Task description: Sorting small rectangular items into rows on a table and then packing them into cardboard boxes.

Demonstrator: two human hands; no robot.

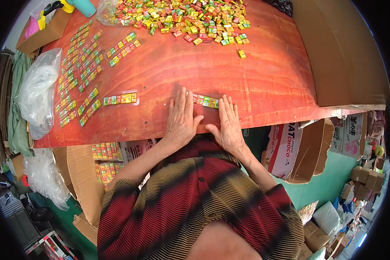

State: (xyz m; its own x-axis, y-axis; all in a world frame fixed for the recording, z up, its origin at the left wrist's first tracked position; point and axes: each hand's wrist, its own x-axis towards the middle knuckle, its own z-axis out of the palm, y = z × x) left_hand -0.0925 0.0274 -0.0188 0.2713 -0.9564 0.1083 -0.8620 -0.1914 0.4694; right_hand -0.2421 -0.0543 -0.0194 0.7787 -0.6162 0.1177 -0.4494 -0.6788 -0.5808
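Observation:
A short row of small coloured boxes (pixel 205 100), red, white, green and yellow, lies on the red wooden table (pixel 177 60) in front of me. My left hand (pixel 181 119) rests flat at the row's left end, fingers stretched out. At the right end lies my right hand (pixel 229 123), fingers straight and a little apart, thumb pointing toward the left one. Both hands seem to touch the row's ends, and their fingers hide part of it. Left of them, another row of small boxes (pixel 120 99) sits on a clear plastic strip.
Many finished-looking rows (pixel 89 65) of boxes line the table's left side. A loose heap of boxes (pixel 195 19) covers the far middle, beside a tall cardboard panel (pixel 342 56) at right. Clear plastic bags (pixel 41 93) hang at left. An open carton (pixel 80 173) stands below the table edge.

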